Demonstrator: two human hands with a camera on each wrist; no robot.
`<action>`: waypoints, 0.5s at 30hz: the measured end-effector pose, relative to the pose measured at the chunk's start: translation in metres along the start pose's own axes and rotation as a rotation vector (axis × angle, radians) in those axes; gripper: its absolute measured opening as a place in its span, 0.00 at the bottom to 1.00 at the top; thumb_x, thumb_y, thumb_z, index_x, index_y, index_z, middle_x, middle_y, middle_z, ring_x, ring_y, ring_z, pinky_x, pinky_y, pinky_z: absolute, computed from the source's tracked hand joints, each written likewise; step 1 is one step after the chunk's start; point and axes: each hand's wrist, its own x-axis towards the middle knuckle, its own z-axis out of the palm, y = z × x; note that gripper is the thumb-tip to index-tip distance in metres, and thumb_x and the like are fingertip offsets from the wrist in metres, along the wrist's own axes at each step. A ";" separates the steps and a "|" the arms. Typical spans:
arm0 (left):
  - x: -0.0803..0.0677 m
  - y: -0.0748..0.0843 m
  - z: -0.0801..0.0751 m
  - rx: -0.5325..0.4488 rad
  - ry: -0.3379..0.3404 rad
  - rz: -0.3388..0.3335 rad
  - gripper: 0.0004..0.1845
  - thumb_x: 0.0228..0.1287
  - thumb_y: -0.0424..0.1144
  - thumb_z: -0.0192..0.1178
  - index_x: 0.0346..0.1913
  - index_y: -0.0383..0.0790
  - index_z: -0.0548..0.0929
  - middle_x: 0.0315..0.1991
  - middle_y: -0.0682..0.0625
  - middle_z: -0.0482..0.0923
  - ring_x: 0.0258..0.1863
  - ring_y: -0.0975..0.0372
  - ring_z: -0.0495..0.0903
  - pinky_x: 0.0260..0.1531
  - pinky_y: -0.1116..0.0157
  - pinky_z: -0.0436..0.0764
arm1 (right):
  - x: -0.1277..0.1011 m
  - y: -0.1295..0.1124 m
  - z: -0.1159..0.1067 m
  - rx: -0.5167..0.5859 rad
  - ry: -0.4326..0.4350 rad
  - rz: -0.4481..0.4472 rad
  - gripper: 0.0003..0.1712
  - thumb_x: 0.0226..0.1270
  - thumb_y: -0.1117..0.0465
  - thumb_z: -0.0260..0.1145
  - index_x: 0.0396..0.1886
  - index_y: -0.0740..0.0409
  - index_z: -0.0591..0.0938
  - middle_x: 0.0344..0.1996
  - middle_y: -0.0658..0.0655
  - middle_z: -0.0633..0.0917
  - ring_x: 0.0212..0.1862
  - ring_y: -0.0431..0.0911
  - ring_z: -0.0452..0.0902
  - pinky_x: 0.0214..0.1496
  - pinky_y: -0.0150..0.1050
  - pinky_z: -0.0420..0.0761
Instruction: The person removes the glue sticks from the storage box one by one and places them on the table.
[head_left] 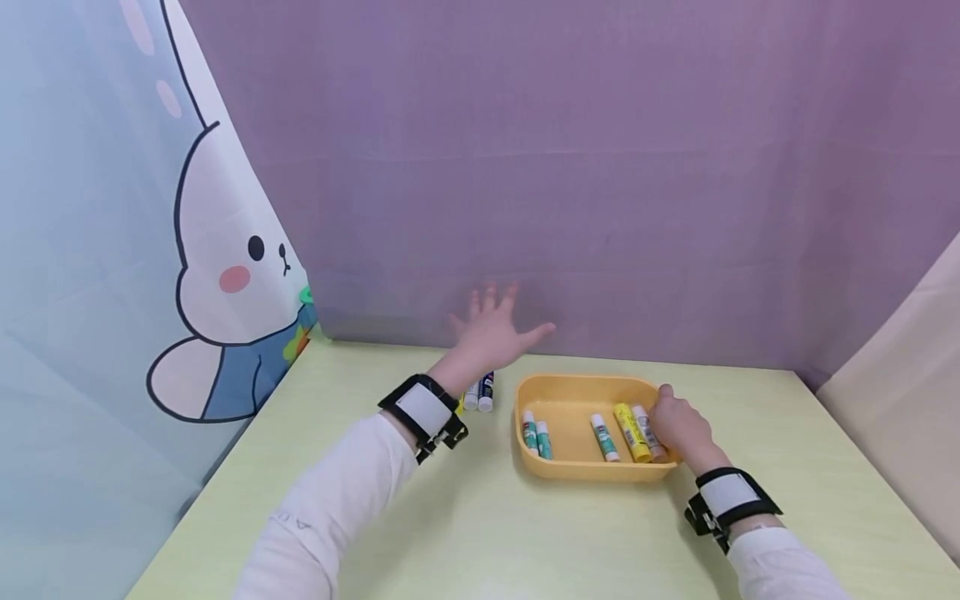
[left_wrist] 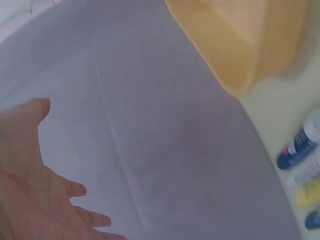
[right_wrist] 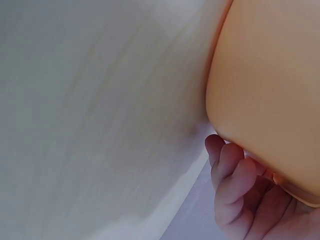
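Note:
My right hand (head_left: 682, 429) grips the right end of a yellow-orange plastic tray (head_left: 592, 472), its fingers curled under the rim in the right wrist view. Inside the tray lie several glue sticks: two teal-and-white ones (head_left: 530, 433) at the left, another teal one (head_left: 604, 438) near the middle, then a yellow glue stick (head_left: 632, 433) and a whitish one (head_left: 647, 423) beside my right hand. My left hand (head_left: 491, 335) is raised with fingers spread and holds nothing. Below it, partly hidden by my wrist, a dark blue glue stick (head_left: 486, 392) and a white one (head_left: 471, 397) lie on the table.
The pale green table (head_left: 480, 542) ends at a purple cloth (head_left: 570, 183) behind the tray. To the left hangs a light blue curtain (head_left: 82, 275) with a cartoon rabbit. In the left wrist view, a yellow stick (left_wrist: 309, 193) lies by the white one.

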 end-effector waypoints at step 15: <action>-0.028 0.057 0.029 0.047 -0.046 0.195 0.51 0.53 0.78 0.42 0.74 0.61 0.38 0.76 0.45 0.36 0.73 0.45 0.36 0.62 0.33 0.42 | 0.000 -0.003 -0.004 0.013 -0.016 0.025 0.22 0.73 0.63 0.44 0.57 0.77 0.56 0.24 0.65 0.76 0.22 0.51 0.73 0.19 0.37 0.71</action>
